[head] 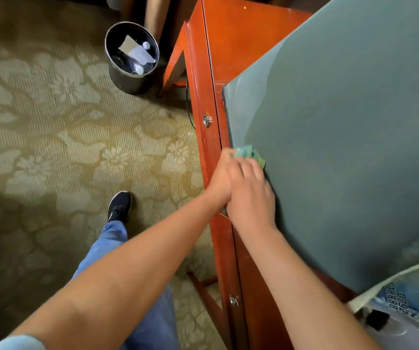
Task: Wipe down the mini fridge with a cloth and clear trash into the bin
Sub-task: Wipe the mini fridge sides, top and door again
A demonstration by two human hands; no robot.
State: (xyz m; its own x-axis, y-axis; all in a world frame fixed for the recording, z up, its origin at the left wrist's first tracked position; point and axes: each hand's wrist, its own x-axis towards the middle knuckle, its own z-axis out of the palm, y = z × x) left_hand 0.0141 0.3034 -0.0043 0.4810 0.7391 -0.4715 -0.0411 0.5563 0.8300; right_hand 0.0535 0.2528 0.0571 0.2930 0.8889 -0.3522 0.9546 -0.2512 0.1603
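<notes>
The mini fridge [342, 147] fills the right of your view, its flat grey-green top sitting on a red-brown wooden cabinet [211, 79], and both your hands meet at its near left edge. Your right hand [251, 198] lies palm down on that edge with the fingers together, pressing onto a bunched green cloth [248, 154] whose folds stick out just beyond the fingertips, against the fridge top. Your left hand [224, 173] is tucked just beside and partly under the right one, at the seam between fridge and cabinet; it touches the cloth too, but motion blur hides whether its fingers curl round it, so I cannot tell its grip. The fridge top looks matte and dull, with faint paler streaks arcing across it near the left corner and a dark trim strip down its left side. At the lower right, a printed cloth or mat [410, 299] overlaps the fridge corner; it is blue and white with red characters cut off by the frame, and upside-down digits that read roughly "0792" and "518888". Well apart, on the patterned carpet [52, 122] at the upper left, stands a round dark bin [127, 79] with white wrappers and small bottles inside.
</notes>
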